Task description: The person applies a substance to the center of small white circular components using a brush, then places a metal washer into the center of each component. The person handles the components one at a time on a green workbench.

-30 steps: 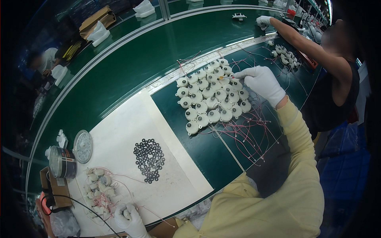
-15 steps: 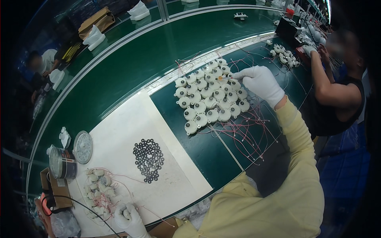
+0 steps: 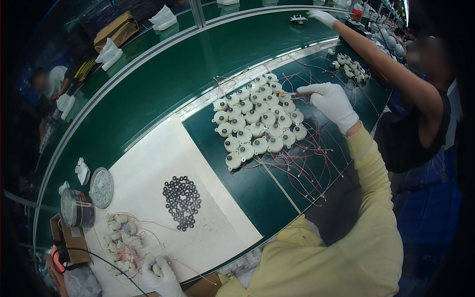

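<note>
- Green bench surface (image 3: 237,44) beyond the right fingers (image 3: 307,90);
- metal post (image 3: 197,13), farther left of them;
- light strip (image 3: 406,12), far to their right;
- blue surface (image 3: 428,185), behind them, rightward

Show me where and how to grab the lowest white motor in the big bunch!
Pinch the lowest white motor by its round casing's rim, probably from the picture's lower left: neighbouring motors crowd its top and right, while that side is exposed.

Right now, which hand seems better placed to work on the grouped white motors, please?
Probably the right hand: it holds an orange-tipped tool at the white motors, while the left hand, farther away, holds a pale part.
</note>
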The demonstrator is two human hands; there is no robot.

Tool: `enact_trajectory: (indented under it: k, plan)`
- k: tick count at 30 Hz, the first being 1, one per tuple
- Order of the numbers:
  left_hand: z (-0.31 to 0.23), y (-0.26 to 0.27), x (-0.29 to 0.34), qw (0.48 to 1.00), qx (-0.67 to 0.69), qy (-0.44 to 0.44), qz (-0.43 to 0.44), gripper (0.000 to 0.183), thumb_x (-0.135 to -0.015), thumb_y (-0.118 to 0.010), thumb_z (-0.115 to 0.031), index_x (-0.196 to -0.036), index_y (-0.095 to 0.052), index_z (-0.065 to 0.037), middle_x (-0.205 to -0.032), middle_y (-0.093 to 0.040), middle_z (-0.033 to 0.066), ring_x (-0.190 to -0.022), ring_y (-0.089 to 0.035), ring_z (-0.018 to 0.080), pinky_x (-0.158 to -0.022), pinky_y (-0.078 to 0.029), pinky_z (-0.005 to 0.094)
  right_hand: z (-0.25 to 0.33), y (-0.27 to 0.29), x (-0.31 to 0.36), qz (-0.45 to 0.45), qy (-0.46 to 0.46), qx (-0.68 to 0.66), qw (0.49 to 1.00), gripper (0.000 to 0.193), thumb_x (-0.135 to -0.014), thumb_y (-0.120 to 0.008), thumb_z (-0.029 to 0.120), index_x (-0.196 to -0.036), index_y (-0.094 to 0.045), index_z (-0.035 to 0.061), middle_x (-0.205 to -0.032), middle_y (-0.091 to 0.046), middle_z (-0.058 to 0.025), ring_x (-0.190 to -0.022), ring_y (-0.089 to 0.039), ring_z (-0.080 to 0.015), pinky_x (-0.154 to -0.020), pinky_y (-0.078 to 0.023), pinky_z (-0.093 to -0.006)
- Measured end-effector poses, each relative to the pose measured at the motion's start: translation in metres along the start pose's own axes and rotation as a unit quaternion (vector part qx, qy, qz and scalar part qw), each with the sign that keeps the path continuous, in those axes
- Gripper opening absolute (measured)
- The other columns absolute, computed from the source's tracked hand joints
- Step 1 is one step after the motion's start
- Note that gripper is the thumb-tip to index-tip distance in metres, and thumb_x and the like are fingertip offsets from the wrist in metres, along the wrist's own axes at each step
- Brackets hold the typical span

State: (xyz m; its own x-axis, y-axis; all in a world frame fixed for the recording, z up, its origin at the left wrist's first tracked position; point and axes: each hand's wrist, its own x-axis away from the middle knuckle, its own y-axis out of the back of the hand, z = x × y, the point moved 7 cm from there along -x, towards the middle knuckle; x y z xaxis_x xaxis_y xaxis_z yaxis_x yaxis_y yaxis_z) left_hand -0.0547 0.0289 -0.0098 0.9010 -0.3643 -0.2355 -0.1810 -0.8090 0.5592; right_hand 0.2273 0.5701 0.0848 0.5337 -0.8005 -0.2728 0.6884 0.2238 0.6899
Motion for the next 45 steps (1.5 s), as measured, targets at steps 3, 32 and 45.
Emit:
enact_trajectory:
  k: [3, 32, 45]
  plan:
    - [0.002, 0.000, 0.000, 1.000, 0.012, 0.021, -0.016, 0.013, -0.095, -0.058, -0.002, -0.105, -0.053, 0.003, -0.078, -0.057, 0.0059, -0.068, -0.053, 0.0116, -0.062, -0.047, 0.0244, 0.000, -0.002, 0.001, 0.006, 0.005, 0.028, 1.000, 0.032, -0.080, -0.053, 0.004, -0.102, -0.077, 0.0063, -0.093, -0.075, -0.0140, -0.084, -0.072, -0.0232, -0.080, -0.055, -0.0301]
    - [-0.055, 0.005, 0.000, 0.960, -0.228, -0.158, -0.051, 0.020, -0.076, -0.077, -0.012, -0.087, -0.060, -0.011, -0.076, -0.058, 0.0067, -0.071, -0.054, 0.0293, -0.066, -0.040, 0.0425, 0.071, 0.016, 0.008, 0.040, 0.082, 0.007, 0.996, 0.041, -0.082, -0.046, -0.005, -0.114, -0.072, -0.0015, -0.092, -0.073, -0.0087, -0.078, -0.065, -0.0113, -0.073, -0.052, -0.0251]
    - [-0.056, 0.015, -0.007, 0.970, -0.159, -0.181, -0.032, 0.024, -0.074, -0.080, -0.018, -0.086, -0.060, -0.015, -0.069, -0.058, -0.0018, -0.060, -0.053, 0.0221, -0.060, -0.039, 0.0382, 0.402, -0.281, 0.017, 0.226, 0.441, 0.053, 0.867, 0.029, -0.081, -0.054, 0.013, -0.096, -0.078, 0.0122, -0.081, -0.071, -0.0154, -0.076, -0.068, -0.0316, -0.073, -0.055, -0.0373]
